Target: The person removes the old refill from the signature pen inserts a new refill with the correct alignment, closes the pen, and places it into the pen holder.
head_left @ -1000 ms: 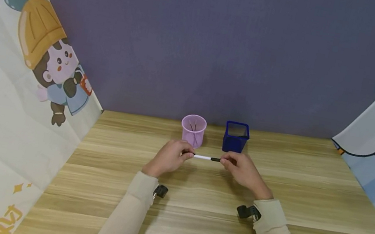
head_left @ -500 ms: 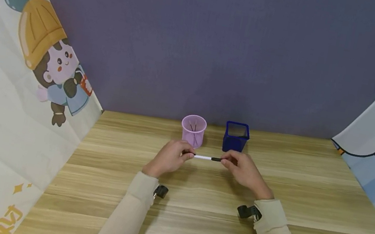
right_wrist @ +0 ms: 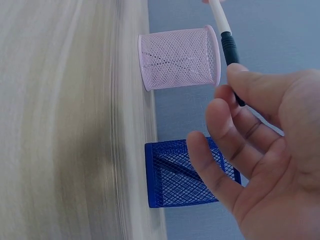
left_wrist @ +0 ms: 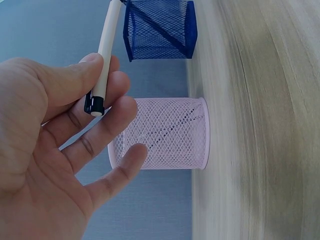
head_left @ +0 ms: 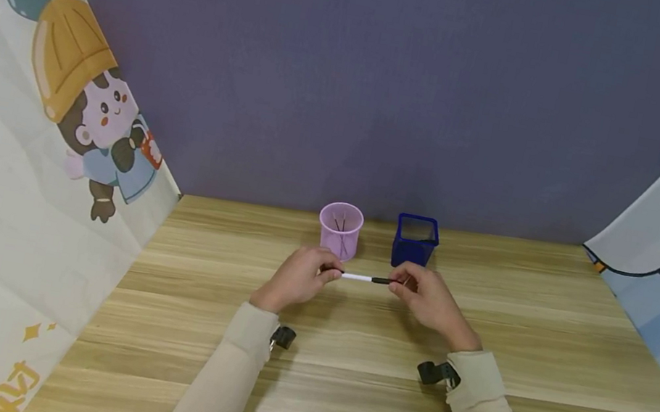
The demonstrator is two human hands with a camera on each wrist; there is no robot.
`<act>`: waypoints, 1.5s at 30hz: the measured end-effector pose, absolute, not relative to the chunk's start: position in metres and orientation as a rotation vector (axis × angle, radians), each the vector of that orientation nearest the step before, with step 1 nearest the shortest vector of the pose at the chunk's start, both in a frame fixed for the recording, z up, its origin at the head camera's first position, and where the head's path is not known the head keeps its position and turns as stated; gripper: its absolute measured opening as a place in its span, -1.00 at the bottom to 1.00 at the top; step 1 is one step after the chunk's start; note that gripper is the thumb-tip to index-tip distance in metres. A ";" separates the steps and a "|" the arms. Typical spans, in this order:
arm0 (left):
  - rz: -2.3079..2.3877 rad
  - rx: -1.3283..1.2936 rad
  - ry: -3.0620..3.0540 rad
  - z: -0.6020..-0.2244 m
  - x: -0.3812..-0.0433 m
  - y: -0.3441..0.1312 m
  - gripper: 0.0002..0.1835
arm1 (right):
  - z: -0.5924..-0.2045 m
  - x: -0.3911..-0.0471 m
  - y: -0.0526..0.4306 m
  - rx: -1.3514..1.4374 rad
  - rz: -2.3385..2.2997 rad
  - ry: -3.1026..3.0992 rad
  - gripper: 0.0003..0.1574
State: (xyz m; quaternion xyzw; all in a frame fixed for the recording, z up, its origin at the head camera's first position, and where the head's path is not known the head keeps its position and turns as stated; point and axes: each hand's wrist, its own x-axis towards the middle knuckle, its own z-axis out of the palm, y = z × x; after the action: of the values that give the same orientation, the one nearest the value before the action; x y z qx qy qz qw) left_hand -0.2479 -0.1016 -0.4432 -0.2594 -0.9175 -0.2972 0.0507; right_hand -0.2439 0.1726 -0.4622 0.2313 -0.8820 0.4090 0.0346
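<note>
A white pen with black ends (head_left: 356, 277) is held level between my two hands over the table. My left hand (head_left: 299, 276) pinches its black clip end between thumb and fingers, and in the left wrist view the other fingers are spread. At the opposite end, my right hand (head_left: 429, 301) pinches the black grip section (right_wrist: 229, 47) with thumb and forefinger. Just beyond the hands stand a pink mesh pen cup (head_left: 340, 230) on the left and a square blue mesh pen cup (head_left: 415, 243) on the right.
Thin dark sticks (head_left: 341, 232) lean inside the pink cup, and a dark slender item (right_wrist: 180, 168) lies slanted in the blue one. Behind the wood-grain table (head_left: 348, 401) rises a grey-blue panel (head_left: 404, 86). Printed cloths hang at both sides.
My right fingers have shifted slightly on the pen, so more of its black end shows between them. My left hand and both cups stay where they were.
</note>
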 end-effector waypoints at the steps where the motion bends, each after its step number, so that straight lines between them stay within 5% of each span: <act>1: -0.906 -0.791 -2.791 -0.443 -0.248 -0.101 -0.90 | -0.462 -0.244 0.173 0.713 1.259 -2.711 -0.94; 45: -0.861 -0.797 -2.777 -0.443 -0.248 -0.104 -0.92 | -0.464 -0.244 0.168 0.749 1.197 -2.667 -0.87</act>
State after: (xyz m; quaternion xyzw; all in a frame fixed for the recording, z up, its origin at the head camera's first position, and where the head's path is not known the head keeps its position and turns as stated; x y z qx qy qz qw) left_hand -0.2481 -0.1036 -0.4426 -0.2637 -0.9194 -0.2850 0.0634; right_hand -0.2441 0.1682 -0.4644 0.2477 -0.8821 0.3960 0.0617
